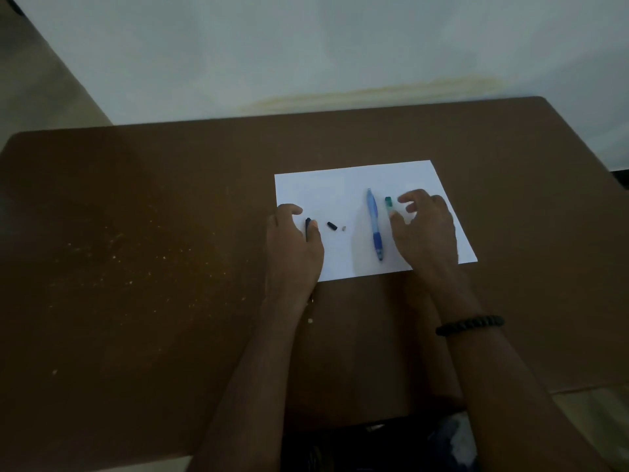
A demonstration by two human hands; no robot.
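A white sheet of paper (340,189) lies on the brown table (136,233). A blue pen (374,223) lies lengthwise on its middle. My left hand (292,247) rests at the sheet's left edge and pinches a dark pen part (308,226) between thumb and fingers. Beside it lie a small black cap (332,226) and a tiny pale piece (343,228). My right hand (425,229) hovers over the sheet's right side with fingers spread and loosely curled, its thumb touching a clear piece with a green end (388,203).
Pale crumbs (112,260) are scattered over the table's left half. A black bead bracelet (469,324) sits on my right wrist. A pale wall stands behind the table's far edge. The near edge of the table cuts across the bottom of the view.
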